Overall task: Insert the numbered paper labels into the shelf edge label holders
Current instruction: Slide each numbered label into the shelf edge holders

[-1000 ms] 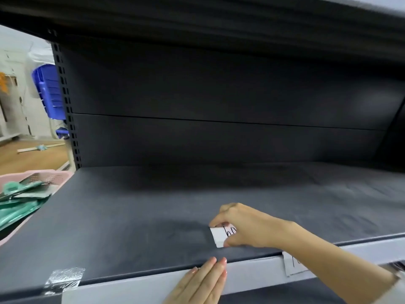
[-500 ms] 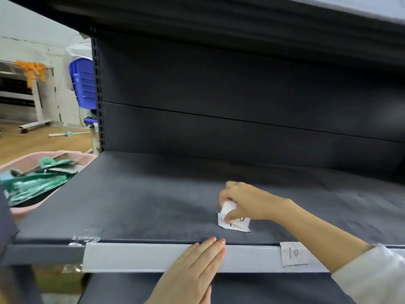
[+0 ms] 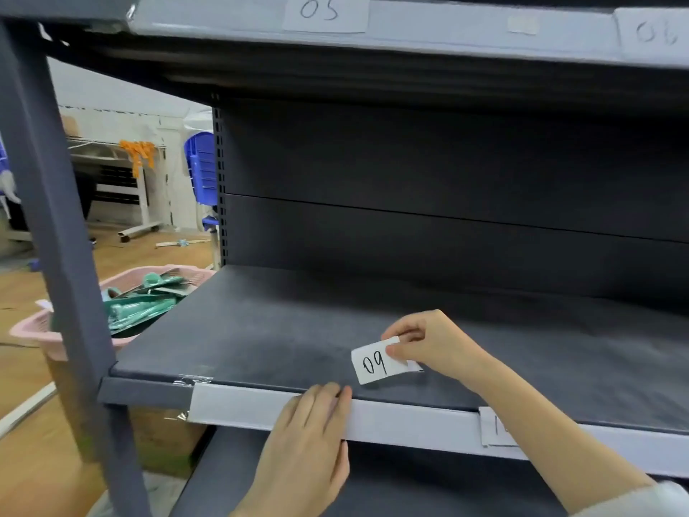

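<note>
Dark grey shelf (image 3: 261, 330) filling the centre and right of the frame, white label strip (image 3: 410, 416) along its front edge, small stack of white paper labels (image 3: 376, 361) on it at lower centre, top one reading 09, clear tape (image 3: 194, 379) at the strip's left end

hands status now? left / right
Left hand: open, fingers flat on the label holder strip.
Right hand: pinching the 09 label above the shelf.

The paper label (image 3: 376, 361) pinched by the right hand (image 3: 428, 343) reads "09" in black handwriting. Far above this hand, a label (image 3: 325, 12) on the upper shelf edge reads "05". To its right another label (image 3: 654, 31) seems to say "06", but it is faint.
</note>
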The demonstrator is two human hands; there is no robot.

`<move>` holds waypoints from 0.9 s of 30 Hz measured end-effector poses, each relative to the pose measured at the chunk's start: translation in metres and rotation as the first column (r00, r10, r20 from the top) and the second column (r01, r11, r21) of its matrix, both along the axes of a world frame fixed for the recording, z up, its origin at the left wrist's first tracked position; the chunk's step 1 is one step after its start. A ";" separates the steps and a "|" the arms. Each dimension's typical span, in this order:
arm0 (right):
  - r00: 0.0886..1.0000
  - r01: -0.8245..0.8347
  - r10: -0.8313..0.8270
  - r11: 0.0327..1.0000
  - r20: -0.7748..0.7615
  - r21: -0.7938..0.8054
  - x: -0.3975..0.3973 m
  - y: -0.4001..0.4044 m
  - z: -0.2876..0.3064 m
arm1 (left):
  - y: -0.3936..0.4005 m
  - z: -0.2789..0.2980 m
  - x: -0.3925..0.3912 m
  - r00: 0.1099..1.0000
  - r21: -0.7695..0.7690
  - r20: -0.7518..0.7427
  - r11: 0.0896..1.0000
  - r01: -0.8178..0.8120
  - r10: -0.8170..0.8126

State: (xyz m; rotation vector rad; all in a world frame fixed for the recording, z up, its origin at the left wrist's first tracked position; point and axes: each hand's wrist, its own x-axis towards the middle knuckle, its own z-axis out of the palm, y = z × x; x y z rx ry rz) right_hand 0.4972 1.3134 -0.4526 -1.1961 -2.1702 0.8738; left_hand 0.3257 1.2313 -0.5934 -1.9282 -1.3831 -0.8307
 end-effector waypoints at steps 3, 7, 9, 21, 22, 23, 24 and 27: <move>0.996 0.040 -0.043 0.998 -0.074 -0.047 -0.008 0.000 -0.013 | -0.001 -0.006 -0.012 0.995 0.055 -0.043 0.994 -0.092 0.094; 0.989 0.032 -0.052 0.989 -0.136 -0.141 -0.021 -0.001 -0.025 | -0.003 -0.005 -0.010 0.995 0.099 -0.016 0.990 -0.099 0.101; 0.992 0.014 -0.032 0.990 -0.125 -0.141 -0.030 -0.002 -0.031 | -0.008 -0.008 -0.004 0.994 0.106 0.002 0.988 -0.110 0.110; 0.994 -0.094 0.096 0.995 0.046 -0.043 -0.079 -0.008 -0.043 | -0.017 -0.020 0.002 0.981 0.018 0.022 0.981 -0.195 0.194; 0.992 -0.106 0.107 0.994 0.069 -0.020 -0.081 -0.011 -0.044 | -0.017 -0.021 0.002 0.980 0.023 0.024 0.980 -0.197 0.196; 0.989 -0.116 0.115 0.993 0.093 0.005 -0.084 -0.013 -0.045 | -0.018 -0.022 0.002 0.980 0.020 0.024 0.980 -0.199 0.198; 0.986 -0.124 0.120 0.992 0.118 0.031 -0.086 -0.015 -0.045 | -0.019 -0.021 0.002 0.980 0.009 0.019 0.980 -0.197 0.197; 0.976 -0.137 0.121 0.987 0.181 0.083 -0.091 -0.016 -0.041 | -0.020 -0.020 0.001 0.980 -0.039 -0.002 0.979 -0.200 0.200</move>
